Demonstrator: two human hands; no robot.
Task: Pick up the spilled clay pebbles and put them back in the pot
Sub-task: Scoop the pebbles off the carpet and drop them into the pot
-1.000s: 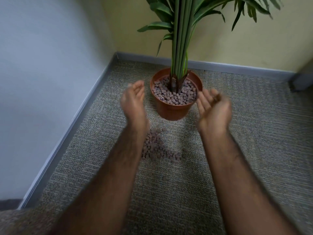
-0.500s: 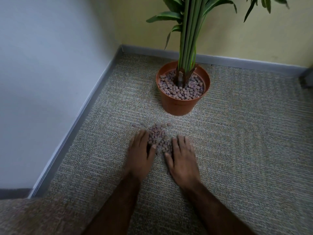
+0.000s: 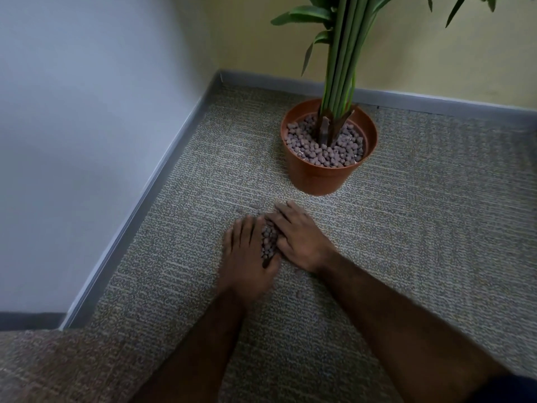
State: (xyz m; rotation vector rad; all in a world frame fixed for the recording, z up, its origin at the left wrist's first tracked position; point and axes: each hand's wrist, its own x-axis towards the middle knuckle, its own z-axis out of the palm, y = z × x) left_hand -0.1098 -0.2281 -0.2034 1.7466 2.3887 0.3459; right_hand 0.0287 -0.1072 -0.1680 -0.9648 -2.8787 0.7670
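A heap of brown clay pebbles (image 3: pixel 268 242) lies on the carpet, squeezed into a narrow ridge between my two hands. My left hand (image 3: pixel 247 251) lies flat on the carpet against the heap's left side. From the right, my right hand (image 3: pixel 299 239) presses in, its fingers curved over the top of the heap. A few stray pebbles (image 3: pixel 247 209) lie just beyond my fingertips. The terracotta plastic pot (image 3: pixel 319 178) stands behind the hands, filled with pebbles around green plant stems (image 3: pixel 340 68).
The pot stands on grey carpet (image 3: pixel 421 242) in a room corner. A white wall (image 3: pixel 87 112) with a grey baseboard (image 3: pixel 162 167) runs along the left, and a yellow wall (image 3: pixel 436 48) closes the back. Leaves overhang the pot.
My hands came down from beside the pot to the carpet, then slid together, pushing the spread pebbles into a tight heap between them. The camera has shifted left and lower.
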